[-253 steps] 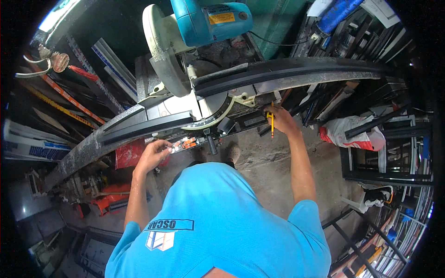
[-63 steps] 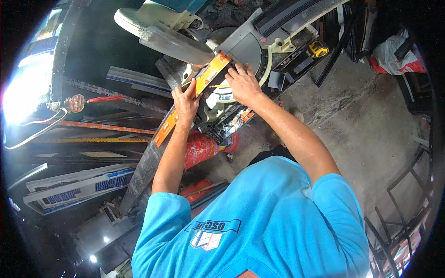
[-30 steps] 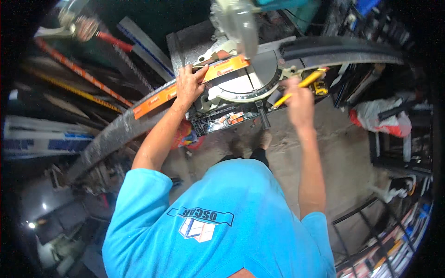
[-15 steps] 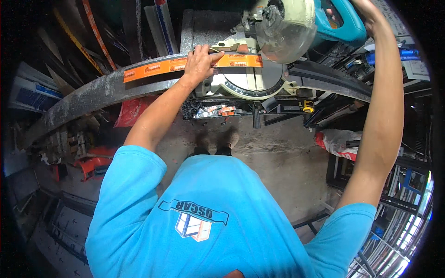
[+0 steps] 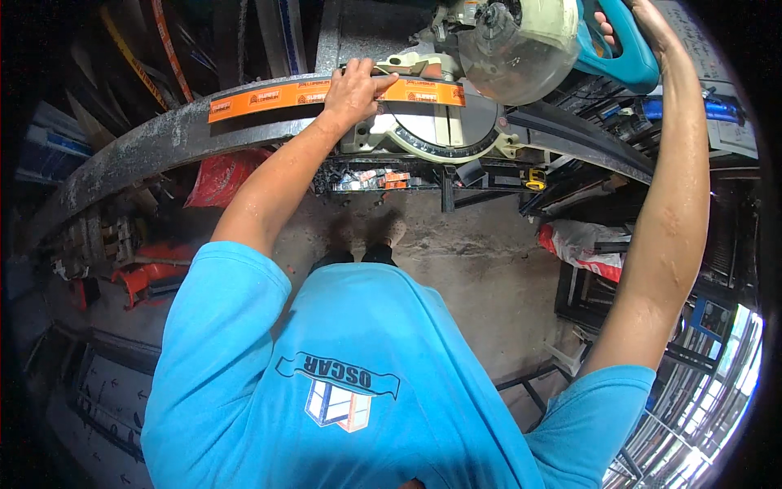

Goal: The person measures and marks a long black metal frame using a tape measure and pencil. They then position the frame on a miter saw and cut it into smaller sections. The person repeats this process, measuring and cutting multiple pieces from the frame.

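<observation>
My left hand (image 5: pixel 353 91) grips a long, flat profile strip (image 5: pixel 269 98) covered in orange printed film, fingers over its upper edge and thumb stretched to the right. The strip lies across the mitre saw's base, its right end over the round pale turntable (image 5: pixel 481 122). At the upper right, my right hand (image 5: pixel 652 28) is wrapped around the teal handle (image 5: pixel 631 61) of the mitre saw. The saw head with its clear blade guard (image 5: pixel 521 69) is raised above the strip and to its right. The blade itself is hard to make out.
A long grey bench rail (image 5: pixel 155 147) runs left of the saw, with a dark one on the right. Below the saw is a ledge with small packets (image 5: pixel 371 179) and a yellow tape measure (image 5: pixel 534 179). Profiles lean behind; a red-white bag (image 5: pixel 582 248) lies right.
The saw head and my right hand have shifted slightly to the right. The strip, under my left hand, has slid a little right relative to the turntable. The whole view has tilted slightly.
</observation>
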The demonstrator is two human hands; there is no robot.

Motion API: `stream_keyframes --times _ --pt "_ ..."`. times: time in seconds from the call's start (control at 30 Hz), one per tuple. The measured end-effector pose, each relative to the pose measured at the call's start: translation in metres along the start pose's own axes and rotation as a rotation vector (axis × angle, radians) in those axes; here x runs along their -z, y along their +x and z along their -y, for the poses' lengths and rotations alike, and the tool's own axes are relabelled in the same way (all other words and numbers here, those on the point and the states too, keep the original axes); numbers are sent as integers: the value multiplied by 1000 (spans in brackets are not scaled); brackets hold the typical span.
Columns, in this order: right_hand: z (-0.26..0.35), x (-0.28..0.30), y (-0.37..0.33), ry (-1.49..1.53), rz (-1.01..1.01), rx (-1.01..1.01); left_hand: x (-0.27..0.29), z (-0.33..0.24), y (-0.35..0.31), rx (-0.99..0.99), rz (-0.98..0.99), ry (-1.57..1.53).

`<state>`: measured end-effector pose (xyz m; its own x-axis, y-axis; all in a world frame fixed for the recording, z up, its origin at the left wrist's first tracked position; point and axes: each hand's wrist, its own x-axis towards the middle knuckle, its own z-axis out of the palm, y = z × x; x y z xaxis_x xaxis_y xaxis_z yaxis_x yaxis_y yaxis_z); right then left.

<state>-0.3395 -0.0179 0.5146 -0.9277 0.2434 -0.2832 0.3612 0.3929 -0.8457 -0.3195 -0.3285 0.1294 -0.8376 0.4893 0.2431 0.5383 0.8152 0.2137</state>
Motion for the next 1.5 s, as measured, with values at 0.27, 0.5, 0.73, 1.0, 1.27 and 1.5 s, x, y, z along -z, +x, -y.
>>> stream_keyframes --times 0.27,0.5,0.73,1.0,1.27,1.5 --pt "-63 14 -13 -85 -57 15 -5 -2 1 -18 -53 -34" --pt "-124 -29 -62 -4 -233 162 -2 0 0 -8 -36 -35" --pt "-141 -52 -78 8 -304 221 -3 4 -2 -47 -95 -15" --pt "-162 -47 -78 7 -297 288 -1 0 0 -58 -81 4" --pt "-170 -52 -81 57 -302 289 -3 0 -1 -46 -83 -5" --pt "-173 -56 -85 59 -316 278 1 -2 -1 -38 -67 -16"
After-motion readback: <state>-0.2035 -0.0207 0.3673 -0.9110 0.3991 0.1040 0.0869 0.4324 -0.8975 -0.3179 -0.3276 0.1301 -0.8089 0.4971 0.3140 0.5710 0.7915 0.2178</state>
